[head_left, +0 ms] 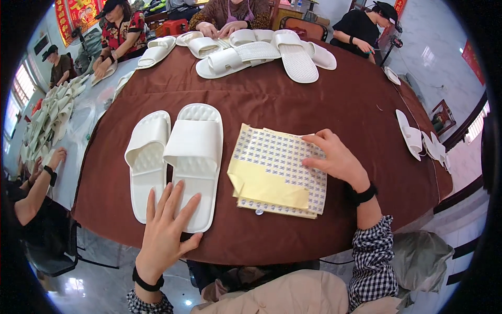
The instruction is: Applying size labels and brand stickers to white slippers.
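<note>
A pair of white slippers lies side by side on the brown cloth, toes pointing away from me: the left slipper [146, 141] and the right slipper [194, 137]. My left hand [166, 222] is open, its spread fingers resting on the heel end of the right slipper and reaching toward the left one. To the right lies a small stack of yellow sticker sheets [269, 180] with rows of small printed stickers and a bare yellow patch. My right hand [334, 159] touches the top sheet's right side, thumb and forefinger apart. One loose round sticker [259, 212] sits by the stack's lower edge.
Several more white slippers [238, 57] lie at the table's far side, where a person's hands [222, 30] work. Other slippers [410, 135] lie at the right edge. On the left, a pale table [83, 131] bears a heap of slipper parts [49, 120], with co-workers around it.
</note>
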The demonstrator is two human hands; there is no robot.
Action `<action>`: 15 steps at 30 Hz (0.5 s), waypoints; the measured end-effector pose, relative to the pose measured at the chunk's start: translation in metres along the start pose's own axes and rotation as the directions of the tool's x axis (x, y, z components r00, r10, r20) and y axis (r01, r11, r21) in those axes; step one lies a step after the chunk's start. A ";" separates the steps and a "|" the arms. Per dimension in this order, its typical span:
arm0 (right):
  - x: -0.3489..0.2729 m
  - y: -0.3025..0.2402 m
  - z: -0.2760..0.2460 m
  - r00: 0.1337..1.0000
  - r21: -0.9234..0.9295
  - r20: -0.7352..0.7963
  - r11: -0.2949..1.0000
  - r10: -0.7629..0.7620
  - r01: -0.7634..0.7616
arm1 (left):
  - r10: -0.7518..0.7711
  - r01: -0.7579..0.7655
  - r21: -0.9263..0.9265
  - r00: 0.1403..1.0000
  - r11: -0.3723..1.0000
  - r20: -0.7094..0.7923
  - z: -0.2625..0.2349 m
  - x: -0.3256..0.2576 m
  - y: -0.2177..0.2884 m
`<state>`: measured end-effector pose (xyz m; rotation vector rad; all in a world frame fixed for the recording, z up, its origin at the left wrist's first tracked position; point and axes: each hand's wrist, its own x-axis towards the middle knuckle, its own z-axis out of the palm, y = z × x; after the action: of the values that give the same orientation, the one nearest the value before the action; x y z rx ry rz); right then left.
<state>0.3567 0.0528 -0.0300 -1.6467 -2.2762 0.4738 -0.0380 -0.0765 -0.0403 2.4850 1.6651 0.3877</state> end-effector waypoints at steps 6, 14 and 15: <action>-0.003 -0.020 0.001 0.999 -0.043 -0.008 0.998 0.044 -0.045 | 0.035 -0.041 -0.079 0.996 0.996 -0.078 0.004 -0.004 0.042; -0.002 -0.026 0.003 0.827 -0.359 -0.328 0.870 -0.456 0.337 | 0.259 -0.286 -0.246 0.956 0.926 -0.138 0.038 0.030 0.117; -0.004 -0.028 0.004 0.849 -0.148 -0.249 0.885 -0.466 0.442 | 0.260 -0.284 -0.217 0.956 0.934 -0.133 0.043 0.033 0.119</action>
<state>0.3329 0.0403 -0.0218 -1.0578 -2.3802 0.0270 0.0916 -0.0897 -0.0480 2.5526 1.2190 0.7090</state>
